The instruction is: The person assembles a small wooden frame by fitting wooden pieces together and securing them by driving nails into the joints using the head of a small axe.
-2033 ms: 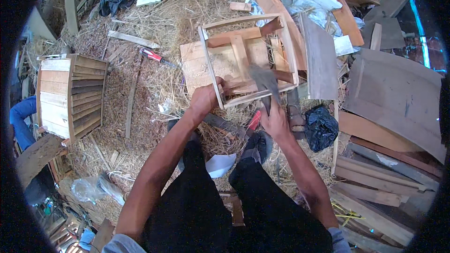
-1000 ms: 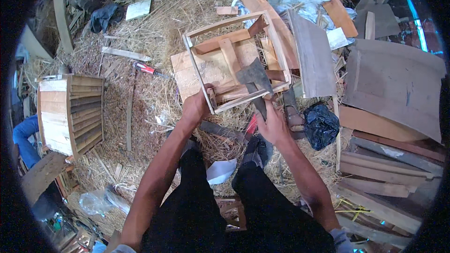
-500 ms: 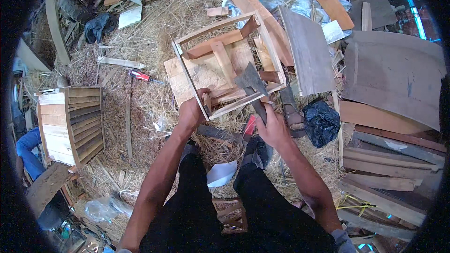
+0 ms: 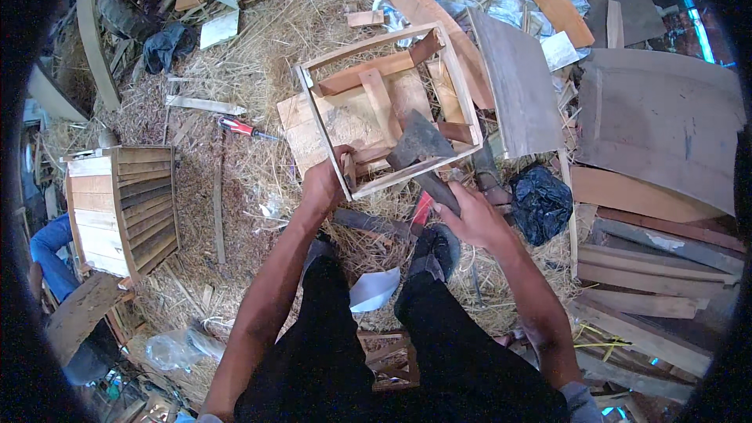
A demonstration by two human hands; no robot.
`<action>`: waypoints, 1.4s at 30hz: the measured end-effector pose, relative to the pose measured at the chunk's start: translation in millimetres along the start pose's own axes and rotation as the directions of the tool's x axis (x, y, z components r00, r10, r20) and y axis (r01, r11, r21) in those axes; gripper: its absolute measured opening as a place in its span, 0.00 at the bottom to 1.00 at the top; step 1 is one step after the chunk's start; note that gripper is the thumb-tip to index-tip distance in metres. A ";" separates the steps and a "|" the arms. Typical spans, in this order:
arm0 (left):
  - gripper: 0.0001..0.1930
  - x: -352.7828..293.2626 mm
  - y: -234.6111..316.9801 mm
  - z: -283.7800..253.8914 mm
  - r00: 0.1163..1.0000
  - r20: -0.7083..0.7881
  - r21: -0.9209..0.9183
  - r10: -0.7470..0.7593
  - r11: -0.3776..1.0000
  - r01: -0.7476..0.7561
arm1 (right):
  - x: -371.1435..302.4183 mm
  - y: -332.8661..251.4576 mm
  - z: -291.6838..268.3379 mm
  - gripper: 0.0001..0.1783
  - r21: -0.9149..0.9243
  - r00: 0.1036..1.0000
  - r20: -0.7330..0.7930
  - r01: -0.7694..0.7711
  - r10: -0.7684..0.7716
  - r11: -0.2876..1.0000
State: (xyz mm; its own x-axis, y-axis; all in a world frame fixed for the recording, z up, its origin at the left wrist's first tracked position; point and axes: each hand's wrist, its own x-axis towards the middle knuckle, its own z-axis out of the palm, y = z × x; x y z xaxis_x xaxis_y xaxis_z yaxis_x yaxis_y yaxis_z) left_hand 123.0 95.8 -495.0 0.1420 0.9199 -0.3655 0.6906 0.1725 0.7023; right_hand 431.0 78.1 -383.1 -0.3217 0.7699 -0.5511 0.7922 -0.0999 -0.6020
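I see left hand (image 4: pixel 325 184) clamped on wooden crate (image 4: pixel 389 110) corner, right hand (image 4: pixel 470 215) gripping hatchet (image 4: pixel 419 145), head inside frame. Crate half-built, judging: slats missing, screwdriver (image 4: pixel 243 128) idle on straw.

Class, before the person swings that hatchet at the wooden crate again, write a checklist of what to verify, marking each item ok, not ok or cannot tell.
1. Right hand grips the hatchet handle firmly: ok.
2. Left hand steadies the wooden crate at its near corner: ok.
3. Left hand well away from the blade: not ok, it lies close beside it.
4. Crate rests on a firm base: not ok, it sits on loose straw.
5. Feet clear of the swing: cannot tell.
6. Screwdriver out of the way: ok.
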 end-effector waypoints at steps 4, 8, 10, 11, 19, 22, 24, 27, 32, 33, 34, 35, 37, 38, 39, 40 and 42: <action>0.24 3.4 3.2 -3.3 1.000 0.007 0.034 -0.021 0.999 0.021 | -1.0 0.7 11.0 0.23 0.092 0.998 -0.047 -0.027 0.031 0.995; 0.18 2.3 11.5 -7.3 0.997 0.021 0.049 -0.076 0.996 0.075 | 2.3 -5.8 26.4 0.28 0.098 0.981 -0.192 -0.017 0.035 0.995; 0.14 1.7 25.0 -11.8 0.999 0.020 0.084 -0.029 0.996 0.028 | 9.2 7.8 38.0 0.25 0.065 0.959 -0.282 0.028 -0.008 0.997; 0.14 3.9 19.7 -7.1 1.000 -0.019 -0.011 0.022 1.000 -0.023 | 12.5 15.3 42.6 0.22 0.030 0.928 -0.370 0.070 -0.054 0.997; 0.14 0.1 13.3 -11.7 0.997 -0.029 0.052 0.066 0.997 -0.065 | 19.9 14.3 54.2 0.28 -0.064 0.917 -0.375 0.124 -0.139 0.990; 0.14 1.4 13.3 -10.1 0.997 -0.030 0.009 0.076 0.997 -0.076 | 29.6 17.4 48.9 0.30 -0.119 0.954 -0.293 0.024 -0.058 0.993; 0.15 1.3 13.4 -10.4 0.999 -0.018 -0.003 0.040 0.999 -0.040 | 33.0 20.0 46.6 0.30 -0.129 0.976 -0.210 -0.076 0.047 0.989; 0.18 -0.9 14.9 -13.9 0.983 -0.063 0.012 0.172 0.985 -0.171 | 29.4 7.4 43.1 0.29 -0.014 0.929 -0.369 0.021 -0.025 1.000; 0.20 -2.6 17.6 -18.1 0.995 -0.013 -0.009 0.099 0.995 -0.099 | 21.8 4.4 43.4 0.27 0.067 0.945 -0.326 0.060 -0.035 0.996; 0.20 -1.9 15.8 -17.5 0.994 -0.014 -0.011 0.105 0.994 -0.106 | 16.4 -1.2 37.2 0.25 0.083 0.944 -0.324 0.092 -0.060 0.992; 0.21 -2.7 9.8 -15.7 0.990 -0.013 0.004 0.143 0.990 -0.143 | 11.4 -2.3 35.5 0.25 0.090 0.944 -0.324 0.098 -0.063 0.991; 0.22 -3.3 3.6 -14.6 0.983 -0.011 0.019 0.181 0.983 -0.180 | 4.4 -1.4 31.6 0.24 0.136 0.970 -0.236 0.095 -0.061 0.986; 0.22 0.5 5.7 -13.0 0.983 -0.011 0.018 0.182 0.983 -0.182 | -9.0 0.2 8.9 0.21 0.239 0.999 0.012 -0.033 0.031 0.970; 0.22 2.0 6.2 -15.2 0.984 -0.010 0.025 0.180 0.983 -0.180 | -14.1 -5.5 -5.0 0.21 0.241 1.000 0.013 -0.029 0.027 0.970; 0.21 1.9 1.8 -20.7 0.981 -0.026 0.058 0.193 0.980 -0.191 | -16.5 -23.4 -23.0 0.20 0.324 0.978 0.203 -0.114 0.048 0.939; 0.21 2.4 2.4 -23.3 0.980 -0.026 0.063 0.196 0.979 -0.194 | -16.6 -29.9 -35.3 0.19 0.377 0.922 0.383 -0.216 0.061 0.900; 0.21 5.1 4.2 -26.3 0.978 -0.013 0.078 0.209 0.975 -0.207 | -14.1 -19.6 -47.2 0.18 0.307 0.914 0.405 -0.129 -0.007 0.943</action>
State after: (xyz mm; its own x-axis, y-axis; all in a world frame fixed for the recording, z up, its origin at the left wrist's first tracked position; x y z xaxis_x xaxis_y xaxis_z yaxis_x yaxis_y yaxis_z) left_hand 108.0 110.5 -477.9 0.2739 0.9401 -0.2028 0.6994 -0.0500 0.7129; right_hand 444.5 99.0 -336.3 -0.5097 0.4493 -0.7337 0.6294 -0.3867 -0.6740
